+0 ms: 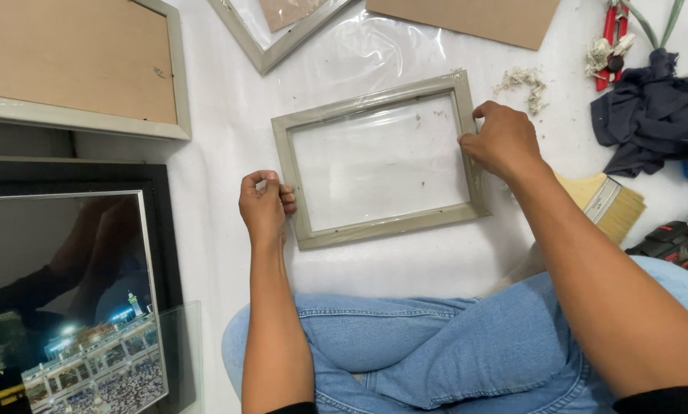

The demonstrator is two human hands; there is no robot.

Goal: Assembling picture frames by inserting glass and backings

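A white sheet-covered surface fills the view, with the person's crossed legs in light blue jeans at the bottom edge. In the middle lies a small grey-green rectangular wooden picture frame, flat, wrapped in clear plastic film, its centre showing the white beneath. The left hand sits at the frame's left rail, its fingers curled and pinching the edge near the lower left corner. The right hand rests on the right rail, its fingers bent and gripping the frame's outer edge near the upper right corner.

Just right of the right forearm lies a flat paintbrush with pale bristles and a metal band. Farther right are a crumpled dark blue cloth, red-handled pliers and a black and red power tool. At the upper left lies a larger grey frame with brown backing board; below it lies a black-framed glossy night photograph of a crowded building. Another grey frame and a brown board lie along the top.
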